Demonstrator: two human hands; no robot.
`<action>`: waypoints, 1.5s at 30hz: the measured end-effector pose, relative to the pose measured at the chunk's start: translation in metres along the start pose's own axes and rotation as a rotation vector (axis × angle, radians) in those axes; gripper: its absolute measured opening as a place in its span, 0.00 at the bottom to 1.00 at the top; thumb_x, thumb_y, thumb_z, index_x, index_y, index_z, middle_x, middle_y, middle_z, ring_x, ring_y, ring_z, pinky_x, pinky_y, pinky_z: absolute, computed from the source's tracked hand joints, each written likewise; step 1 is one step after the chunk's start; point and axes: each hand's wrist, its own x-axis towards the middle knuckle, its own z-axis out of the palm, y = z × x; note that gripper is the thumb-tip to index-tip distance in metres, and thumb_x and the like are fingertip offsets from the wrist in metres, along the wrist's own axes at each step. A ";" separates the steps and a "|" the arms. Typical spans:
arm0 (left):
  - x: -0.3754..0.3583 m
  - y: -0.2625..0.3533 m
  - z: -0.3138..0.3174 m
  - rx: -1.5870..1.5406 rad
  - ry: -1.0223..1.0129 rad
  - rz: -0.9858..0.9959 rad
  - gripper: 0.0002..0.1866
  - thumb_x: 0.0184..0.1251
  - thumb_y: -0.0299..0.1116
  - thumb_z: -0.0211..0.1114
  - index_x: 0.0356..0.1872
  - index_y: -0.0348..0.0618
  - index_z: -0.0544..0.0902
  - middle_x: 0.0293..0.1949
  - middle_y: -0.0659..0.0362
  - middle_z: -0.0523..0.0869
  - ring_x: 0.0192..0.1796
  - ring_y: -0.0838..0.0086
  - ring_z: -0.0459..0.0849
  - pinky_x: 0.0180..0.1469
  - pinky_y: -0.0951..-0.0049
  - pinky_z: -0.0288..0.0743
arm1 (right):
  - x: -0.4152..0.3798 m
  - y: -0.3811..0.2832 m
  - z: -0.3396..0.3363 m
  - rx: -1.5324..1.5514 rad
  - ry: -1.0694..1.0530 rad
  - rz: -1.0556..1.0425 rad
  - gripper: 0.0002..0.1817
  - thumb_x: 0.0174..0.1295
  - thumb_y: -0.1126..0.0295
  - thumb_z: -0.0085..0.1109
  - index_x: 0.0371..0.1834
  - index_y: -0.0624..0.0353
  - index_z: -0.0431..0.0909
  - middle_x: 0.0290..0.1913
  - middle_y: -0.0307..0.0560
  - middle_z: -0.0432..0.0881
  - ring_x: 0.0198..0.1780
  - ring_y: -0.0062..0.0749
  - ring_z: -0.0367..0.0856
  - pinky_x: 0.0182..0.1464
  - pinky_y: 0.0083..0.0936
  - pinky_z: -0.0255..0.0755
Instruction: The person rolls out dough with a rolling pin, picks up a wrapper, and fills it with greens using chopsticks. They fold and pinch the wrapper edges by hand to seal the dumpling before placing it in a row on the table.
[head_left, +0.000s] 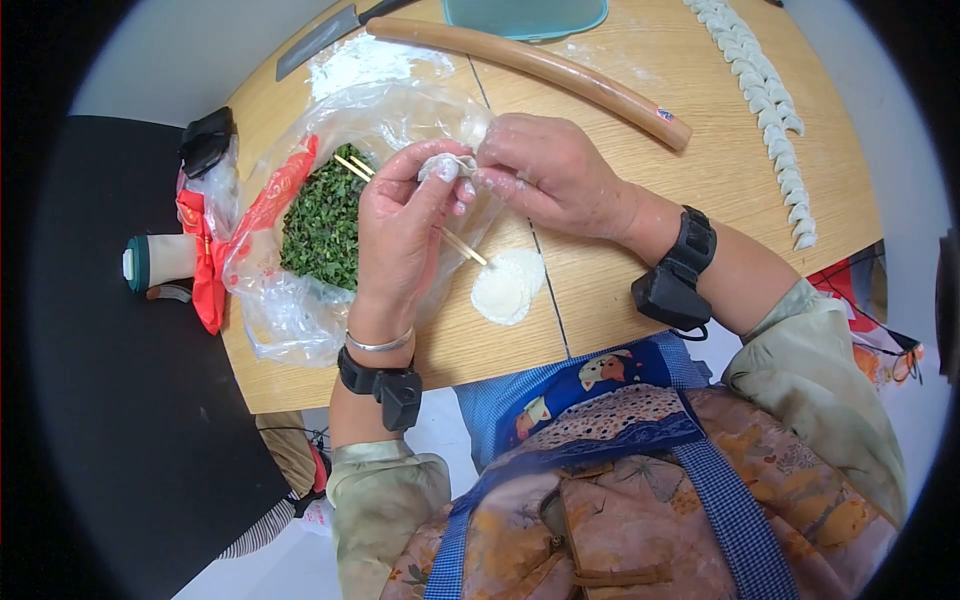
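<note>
A small white dumpling (447, 164) is held up over the table between both hands. My left hand (396, 225) is closed around it from the left, with flour on the thumb and fingertips. From the right, the floury fingers of my right hand (548, 172) are closed at the dumpling's edge; the exact contact is partly hidden. Below my left hand, chopsticks (466, 246) lie across the chopped green filling (322, 232), their middle hidden by the hand. The filling sits in a clear plastic bag (285, 325). Near the chopstick ends lie overlapping round dough wrappers (508, 289).
A long rolling pin (540, 68) lies across the back of the table. A cleaver (318, 45), spilled flour (372, 65) and a teal container (525, 18) are behind the bag. Finished dumplings (768, 105) line the right side. A red-and-white bundle (205, 260) hangs by the left edge.
</note>
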 end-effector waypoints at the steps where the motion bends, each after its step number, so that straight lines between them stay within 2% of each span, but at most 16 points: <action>1: 0.000 0.000 0.000 0.018 0.001 0.006 0.10 0.72 0.26 0.60 0.50 0.32 0.81 0.37 0.59 0.84 0.36 0.81 0.79 0.39 0.82 0.73 | 0.000 0.000 -0.001 0.005 -0.007 0.013 0.09 0.60 0.70 0.63 0.31 0.62 0.73 0.28 0.48 0.74 0.30 0.44 0.74 0.31 0.34 0.68; 4: -0.001 -0.001 0.000 0.047 0.023 -0.001 0.11 0.72 0.26 0.60 0.50 0.32 0.81 0.36 0.59 0.84 0.35 0.81 0.79 0.39 0.82 0.73 | 0.000 -0.006 -0.006 0.023 -0.075 0.103 0.10 0.60 0.69 0.63 0.29 0.61 0.73 0.26 0.47 0.74 0.27 0.43 0.74 0.29 0.34 0.67; 11: -0.002 0.001 0.005 0.139 0.030 0.011 0.10 0.71 0.25 0.61 0.49 0.33 0.82 0.35 0.60 0.85 0.34 0.82 0.79 0.40 0.82 0.73 | -0.002 -0.004 -0.002 0.015 -0.051 0.123 0.09 0.61 0.69 0.62 0.29 0.60 0.73 0.26 0.48 0.75 0.27 0.43 0.75 0.29 0.34 0.68; 20: -0.001 0.001 0.006 0.148 0.036 0.027 0.10 0.70 0.24 0.62 0.50 0.35 0.79 0.37 0.60 0.85 0.35 0.81 0.80 0.40 0.81 0.75 | 0.000 -0.001 0.000 -0.014 0.003 0.016 0.07 0.62 0.70 0.61 0.31 0.60 0.75 0.27 0.50 0.76 0.28 0.46 0.76 0.31 0.35 0.69; 23: -0.001 -0.001 0.006 0.092 0.051 0.058 0.10 0.69 0.24 0.62 0.49 0.36 0.77 0.38 0.60 0.84 0.35 0.81 0.81 0.40 0.81 0.75 | -0.001 -0.003 -0.005 -0.001 -0.044 0.084 0.08 0.62 0.69 0.62 0.31 0.60 0.75 0.26 0.49 0.75 0.27 0.46 0.75 0.30 0.34 0.68; 25: -0.002 0.001 0.007 0.121 0.048 0.046 0.09 0.69 0.23 0.62 0.48 0.37 0.76 0.38 0.59 0.84 0.36 0.80 0.82 0.40 0.81 0.76 | 0.000 -0.007 -0.010 0.008 -0.137 0.212 0.09 0.62 0.67 0.62 0.30 0.60 0.74 0.25 0.50 0.74 0.26 0.45 0.75 0.29 0.34 0.67; 28: -0.003 0.000 0.007 0.134 0.046 0.039 0.09 0.69 0.23 0.62 0.48 0.37 0.76 0.38 0.59 0.84 0.35 0.80 0.82 0.39 0.81 0.76 | 0.000 -0.008 -0.009 0.002 -0.138 0.229 0.10 0.62 0.67 0.62 0.31 0.60 0.73 0.25 0.51 0.73 0.26 0.46 0.75 0.29 0.35 0.67; 32: -0.003 -0.001 0.006 0.134 0.040 0.039 0.09 0.69 0.24 0.62 0.47 0.37 0.76 0.37 0.59 0.84 0.35 0.80 0.82 0.39 0.81 0.76 | -0.001 -0.004 -0.004 -0.032 -0.073 0.162 0.11 0.62 0.64 0.61 0.30 0.58 0.73 0.27 0.50 0.78 0.31 0.50 0.79 0.32 0.39 0.71; 37: -0.002 0.000 0.005 0.150 0.039 0.051 0.08 0.69 0.24 0.63 0.47 0.37 0.77 0.36 0.60 0.83 0.34 0.80 0.82 0.39 0.81 0.75 | 0.000 -0.005 -0.005 -0.012 -0.089 0.098 0.07 0.65 0.68 0.57 0.38 0.60 0.77 0.32 0.51 0.79 0.36 0.50 0.80 0.36 0.39 0.73; 40: -0.002 0.000 0.006 0.145 0.043 0.051 0.08 0.69 0.25 0.63 0.47 0.37 0.77 0.35 0.60 0.83 0.34 0.81 0.82 0.39 0.81 0.75 | 0.000 -0.002 -0.003 0.002 -0.070 0.053 0.05 0.65 0.73 0.55 0.36 0.64 0.75 0.30 0.53 0.76 0.32 0.50 0.78 0.34 0.36 0.70; 45: -0.002 0.000 0.005 0.141 0.044 0.042 0.08 0.69 0.24 0.62 0.46 0.37 0.77 0.35 0.60 0.83 0.34 0.81 0.82 0.39 0.81 0.75 | -0.002 -0.002 -0.004 0.023 -0.101 0.100 0.06 0.68 0.71 0.52 0.37 0.63 0.73 0.31 0.55 0.76 0.33 0.52 0.77 0.35 0.38 0.69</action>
